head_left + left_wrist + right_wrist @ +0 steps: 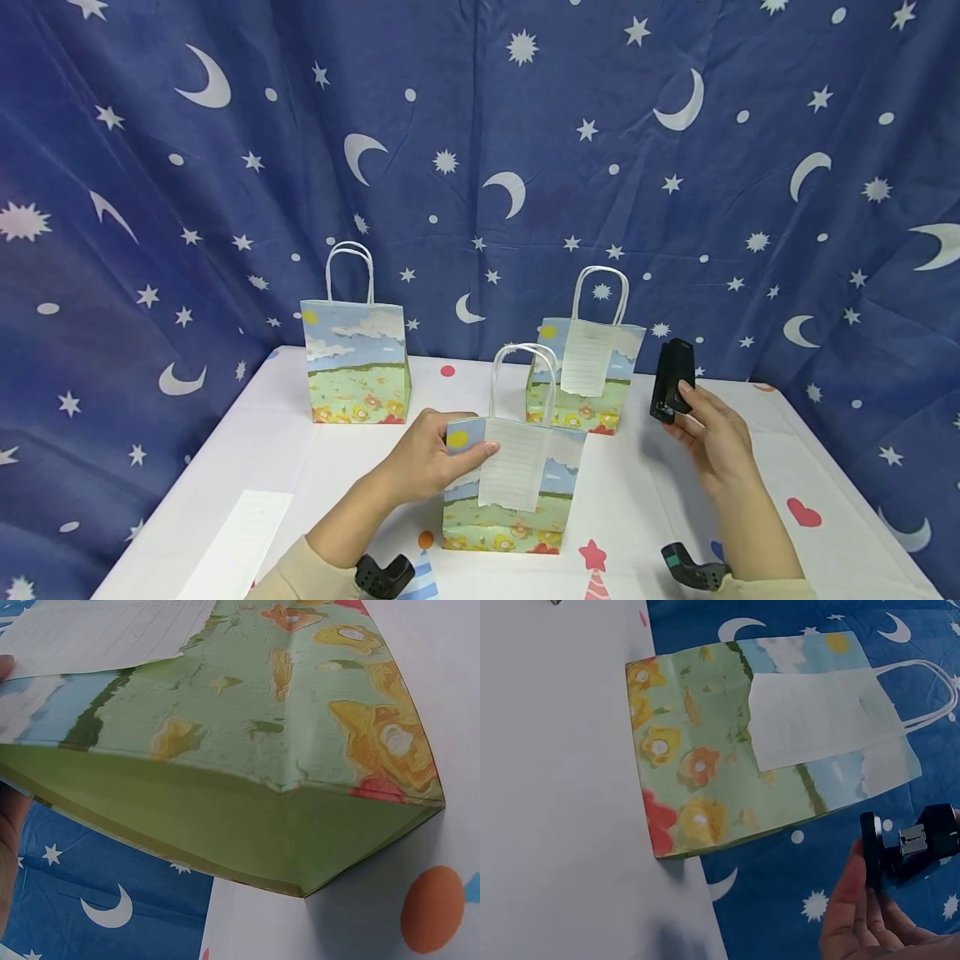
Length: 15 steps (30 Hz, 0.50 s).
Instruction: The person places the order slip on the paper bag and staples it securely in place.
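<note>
My left hand [435,457] grips the upper left edge of the front paper bag [501,533], thumb across its face. A sheet of lined paper [513,467] lies against that bag's upper front, below the white twisted handles [555,379]. In the left wrist view the bag's printed face and plain green side [187,817] show, with only a bit of the hand at the left edge. My right hand [716,442] holds a black stapler [677,375] upright, off to the right. The right wrist view shows the stapler [915,840] with its jaws apart and nothing between them.
Behind stand two matching bags: one at the left [356,358] with no sheet on its face, another at the right [622,400] with a lined sheet [588,358]. Loose white paper [240,542] lies at the table's left front. A blue star-patterned curtain [480,167] hangs behind the white-covered table [622,517].
</note>
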Tool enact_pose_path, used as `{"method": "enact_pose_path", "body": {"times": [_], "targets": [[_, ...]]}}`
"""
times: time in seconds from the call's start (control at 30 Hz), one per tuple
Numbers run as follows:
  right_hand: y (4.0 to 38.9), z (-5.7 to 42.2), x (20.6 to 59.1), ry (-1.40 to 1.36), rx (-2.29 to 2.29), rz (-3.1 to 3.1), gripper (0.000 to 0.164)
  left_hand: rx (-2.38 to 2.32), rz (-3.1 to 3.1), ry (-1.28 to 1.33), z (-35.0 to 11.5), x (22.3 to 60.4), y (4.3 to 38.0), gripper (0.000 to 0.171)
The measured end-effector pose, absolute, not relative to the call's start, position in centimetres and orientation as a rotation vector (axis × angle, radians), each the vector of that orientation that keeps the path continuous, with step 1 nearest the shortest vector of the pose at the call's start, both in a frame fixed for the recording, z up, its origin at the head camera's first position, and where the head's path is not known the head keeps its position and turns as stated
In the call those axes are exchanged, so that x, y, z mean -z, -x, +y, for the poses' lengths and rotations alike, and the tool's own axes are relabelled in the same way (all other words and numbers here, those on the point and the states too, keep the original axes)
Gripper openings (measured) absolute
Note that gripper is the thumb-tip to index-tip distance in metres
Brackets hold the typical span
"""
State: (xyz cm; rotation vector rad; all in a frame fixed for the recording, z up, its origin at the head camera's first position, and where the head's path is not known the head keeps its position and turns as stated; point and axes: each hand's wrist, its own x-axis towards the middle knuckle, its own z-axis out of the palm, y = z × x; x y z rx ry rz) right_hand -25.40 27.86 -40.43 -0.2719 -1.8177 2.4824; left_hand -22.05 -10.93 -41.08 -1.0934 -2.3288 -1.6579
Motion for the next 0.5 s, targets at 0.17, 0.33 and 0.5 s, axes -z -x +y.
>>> {"method": "enact_pose_path", "body": {"times": [0.17,0.33,0.5], "targets": [[25.2,27.5,40.1,0.165,-2.49,-1.762,0.038,1.674,-2.328,1.089,-10.9,41.0,22.0,0.033],[24.7,26.9,39.5,0.051,-2.476,-1.735,0.052,1.659,-2.337,1.072,-10.9,40.9,21.9,0.037],[24.2,26.3,38.8,-0.032,-2.446,-1.767,0.064,1.647,-2.357,1.041,-10.9,40.8,21.8,0.043]]}}
